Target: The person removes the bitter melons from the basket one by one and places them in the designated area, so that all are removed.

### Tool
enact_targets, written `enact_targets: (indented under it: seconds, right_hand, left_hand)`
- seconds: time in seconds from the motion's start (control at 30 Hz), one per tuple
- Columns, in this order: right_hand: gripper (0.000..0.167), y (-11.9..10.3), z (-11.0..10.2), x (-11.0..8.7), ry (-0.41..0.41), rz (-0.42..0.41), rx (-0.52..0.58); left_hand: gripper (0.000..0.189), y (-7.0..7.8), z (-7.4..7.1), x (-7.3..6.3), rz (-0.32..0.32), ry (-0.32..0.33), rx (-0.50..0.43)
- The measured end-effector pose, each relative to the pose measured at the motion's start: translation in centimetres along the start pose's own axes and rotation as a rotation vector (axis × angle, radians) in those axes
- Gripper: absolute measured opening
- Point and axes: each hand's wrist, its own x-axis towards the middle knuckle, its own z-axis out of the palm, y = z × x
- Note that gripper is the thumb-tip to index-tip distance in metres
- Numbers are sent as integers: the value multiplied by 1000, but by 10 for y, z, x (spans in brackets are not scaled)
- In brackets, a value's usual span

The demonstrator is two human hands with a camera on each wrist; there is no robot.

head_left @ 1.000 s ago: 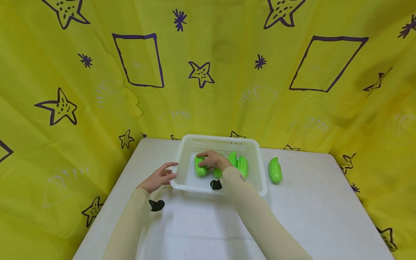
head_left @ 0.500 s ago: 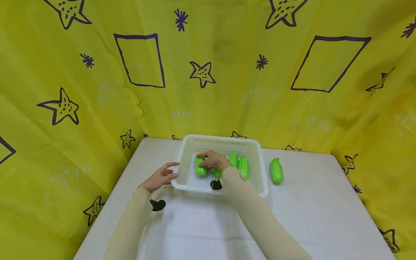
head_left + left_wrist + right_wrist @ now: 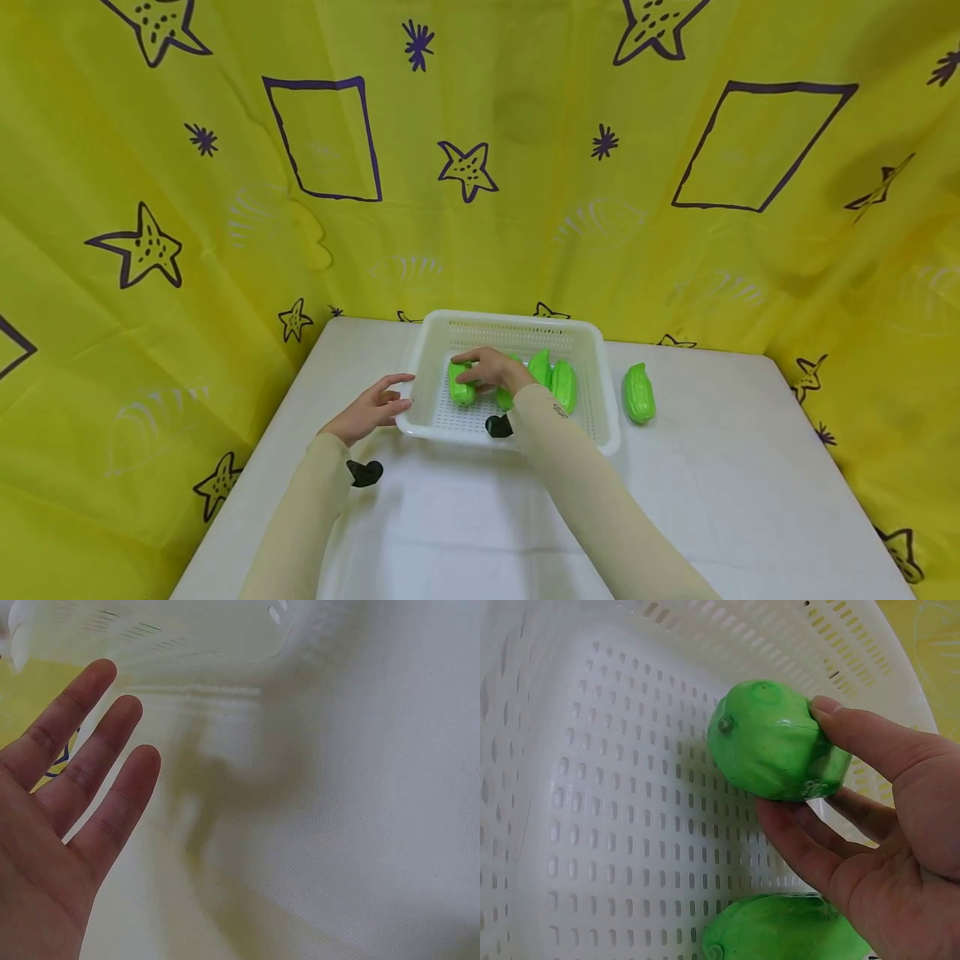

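Observation:
My right hand (image 3: 491,367) reaches into the white plastic basket (image 3: 607,400). Between its thumb and fingers it grips a green ridged model vegetable (image 3: 769,742), long and gourd-like, near the basket's left side. In the right wrist view, a second green vegetable (image 3: 780,930) lies on the slotted floor beside the hand. Two more, one with a pointed tip (image 3: 538,364) and one rounder vegetable (image 3: 563,387), lie in the right part. My left hand (image 3: 367,412), fingers extended and apart, is at the basket's left rim; contact is unclear. In the left wrist view the left palm (image 3: 37,885) shows nothing held.
Outside the basket, another green vegetable (image 3: 638,393) lies on the white-covered table (image 3: 712,467) to the right. Yellow patterned curtains (image 3: 480,250) enclose the table at the back and sides. A dark camera mount (image 3: 365,473) sits at the left wrist, another mount (image 3: 497,426) at the right.
Both hands and the vegetables keep nearly the same positions. The head view has shifted very slightly.

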Motion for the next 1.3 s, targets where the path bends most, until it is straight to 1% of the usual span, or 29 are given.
enact_targets:
  seconds: [0.1,0.33,0.5,0.67,0.87,1.03,1.17,1.3]
  right_hand:
    - [47,-1,0,-1,10,-1,15]
    - [45,-3,0,0,22,-7,43]
    - [42,-2,-1,2,45,-7,67]
    - [43,-1,-2,4,55,-18,96]
    - [43,-1,-2,5,63,-30,136]
    - [42,-3,-3,2,70,-34,151]
    - [42,-5,-5,0,79,-32,159]
    - [42,-5,-8,0,89,-40,174]
  left_hand:
    - [58,-1,-1,0,11,-10,1]
    - [60,-2,0,3,-16,7,-19]
    - [62,-5,-1,5,-4,4,-20]
    - [63,-6,-2,6,8,-5,-27]
    - [65,-7,-3,7,5,-8,-36]
    - [61,-7,-2,6,-1,-7,-31]
    - [58,-6,-2,4,11,-16,-24]
    - [58,-6,-2,5,6,-9,-33]
